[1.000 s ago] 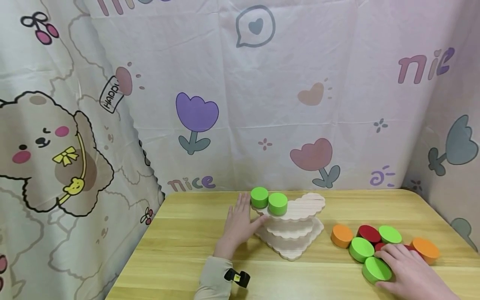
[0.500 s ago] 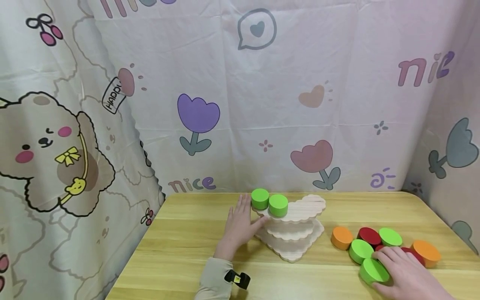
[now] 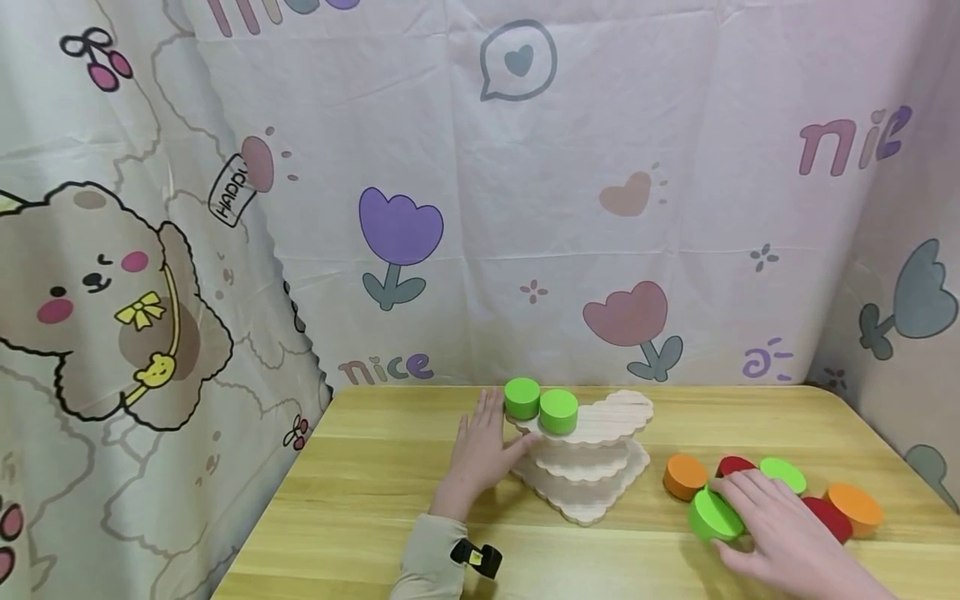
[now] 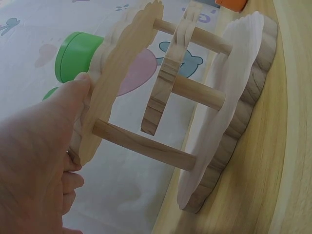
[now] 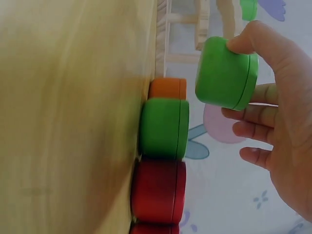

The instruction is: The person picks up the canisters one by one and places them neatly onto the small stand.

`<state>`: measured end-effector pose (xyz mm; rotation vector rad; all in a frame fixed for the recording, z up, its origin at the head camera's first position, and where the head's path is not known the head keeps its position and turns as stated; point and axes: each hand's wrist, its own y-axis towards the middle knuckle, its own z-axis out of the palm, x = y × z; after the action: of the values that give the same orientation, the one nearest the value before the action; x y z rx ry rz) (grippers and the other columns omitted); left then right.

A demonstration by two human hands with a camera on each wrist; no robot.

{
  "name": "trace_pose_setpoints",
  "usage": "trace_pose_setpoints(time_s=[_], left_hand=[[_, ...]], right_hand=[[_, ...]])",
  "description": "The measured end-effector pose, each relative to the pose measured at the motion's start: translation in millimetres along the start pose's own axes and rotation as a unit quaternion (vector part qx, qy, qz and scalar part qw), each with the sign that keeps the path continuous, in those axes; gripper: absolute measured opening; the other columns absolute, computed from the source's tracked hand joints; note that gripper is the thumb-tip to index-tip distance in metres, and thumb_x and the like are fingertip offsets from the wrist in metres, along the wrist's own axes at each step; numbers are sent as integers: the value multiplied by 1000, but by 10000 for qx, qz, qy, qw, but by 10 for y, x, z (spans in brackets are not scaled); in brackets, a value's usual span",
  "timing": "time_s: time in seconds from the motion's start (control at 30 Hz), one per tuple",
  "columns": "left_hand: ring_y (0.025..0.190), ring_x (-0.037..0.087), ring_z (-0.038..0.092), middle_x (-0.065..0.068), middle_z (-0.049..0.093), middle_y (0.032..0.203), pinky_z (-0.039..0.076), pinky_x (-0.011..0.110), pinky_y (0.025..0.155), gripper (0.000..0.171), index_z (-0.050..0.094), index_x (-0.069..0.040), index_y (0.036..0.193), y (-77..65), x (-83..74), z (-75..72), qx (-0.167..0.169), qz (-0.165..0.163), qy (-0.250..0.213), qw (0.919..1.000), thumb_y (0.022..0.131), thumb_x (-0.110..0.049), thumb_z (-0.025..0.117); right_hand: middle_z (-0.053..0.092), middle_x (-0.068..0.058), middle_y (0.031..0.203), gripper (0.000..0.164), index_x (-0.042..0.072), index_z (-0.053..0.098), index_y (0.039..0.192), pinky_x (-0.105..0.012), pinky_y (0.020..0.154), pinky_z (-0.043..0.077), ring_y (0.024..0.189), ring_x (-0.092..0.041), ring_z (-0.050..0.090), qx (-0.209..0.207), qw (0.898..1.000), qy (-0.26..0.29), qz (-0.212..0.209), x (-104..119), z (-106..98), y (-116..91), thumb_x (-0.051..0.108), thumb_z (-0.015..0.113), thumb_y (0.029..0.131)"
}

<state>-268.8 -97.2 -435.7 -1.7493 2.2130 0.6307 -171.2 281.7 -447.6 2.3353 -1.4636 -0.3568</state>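
A three-tiered wooden stand with scalloped edges [image 3: 581, 462] stands on the table, its tiers joined by round dowels [image 4: 200, 92]. Two green round blocks [image 3: 558, 412] sit on its top tier. My left hand [image 3: 480, 450] holds that tier's left corner, thumb at the front edge and fingers along the side. At the right, my right hand [image 3: 780, 525] pinches a green round block [image 5: 224, 73] between thumb and fingers, lifted off the table. Below it in the right wrist view stand another green block [image 5: 163, 127] and a red block [image 5: 158, 190].
Loose blocks stand around my right hand: an orange one [image 3: 685, 477] on the left, a green one [image 3: 783, 475] behind, a red one [image 3: 827, 518] and another orange one [image 3: 855, 508] on the right. A printed curtain [image 3: 525, 200] hangs behind the wooden table [image 3: 360, 500].
My right hand has taken the nearest green block up off the table and moved it left and slightly away from me. My left hand and the stand have stayed in place.
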Motion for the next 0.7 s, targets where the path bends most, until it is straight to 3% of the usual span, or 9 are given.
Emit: trace_pose_setpoints(time_s=[0.13,0.27,0.43,0.7], left_hand=[[154,25,3,6,5,165,9,57,123,105,8,-12,158,11,1,15,-15,22,22,10000,85,-81,36],[154,24,3,6,5,165,8,57,123,105,9,-12,158,10,2,19,3,-16,-7,10000,85,-81,37],[154,24,3,6,5,165,8,57,123,105,9,-11,158,19,3,14,-13,-22,8,10000,85,-81,37],[154,25,4,7,6,165,9,57,123,104,10,-11,158,27,-4,8,-24,-5,-15,10000,85,-81,37]], right_hand=[[62,7,105,63,14,65,111,-33,85,40,97,-11,51,-438,9985,-16,-336,47,13,95,46,84,60],[61,5,101,59,13,65,107,-33,83,39,94,-12,51,-781,9948,7,-660,89,35,205,42,82,59],[61,3,100,60,11,65,109,-39,80,44,94,-15,53,-1063,9901,91,-917,128,56,364,41,78,60],[60,2,102,60,11,63,112,-37,78,43,96,-14,51,-1217,9864,328,-1055,198,29,608,37,78,60]])
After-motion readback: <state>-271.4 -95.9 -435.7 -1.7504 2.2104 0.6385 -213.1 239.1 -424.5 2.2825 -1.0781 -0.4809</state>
